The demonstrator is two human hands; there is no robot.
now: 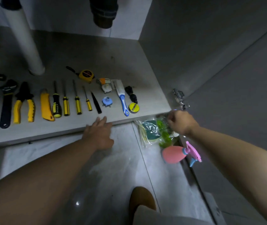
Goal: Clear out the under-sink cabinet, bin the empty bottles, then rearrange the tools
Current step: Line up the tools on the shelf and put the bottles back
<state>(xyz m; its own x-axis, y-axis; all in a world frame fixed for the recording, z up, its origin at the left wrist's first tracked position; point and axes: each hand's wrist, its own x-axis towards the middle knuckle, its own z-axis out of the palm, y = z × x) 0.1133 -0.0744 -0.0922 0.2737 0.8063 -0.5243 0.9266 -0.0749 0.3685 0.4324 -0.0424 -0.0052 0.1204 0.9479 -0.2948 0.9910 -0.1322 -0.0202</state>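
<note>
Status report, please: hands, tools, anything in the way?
Left hand open, resting on cabinet edge. Right hand grips plastic bag. Tools in row. Pink spray bottle beside bag.

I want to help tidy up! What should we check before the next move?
1. Tools lie in a neat row on the cabinet floor: ok.
2. Right hand grips the plastic bag: ok.
3. Left hand holds nothing, fingers resting on the cabinet floor's front edge: ok.
4. Pink spray bottle put away: not ok, it lies on the floor tiles.
5. Pink spray bottle empty: cannot tell.
</note>
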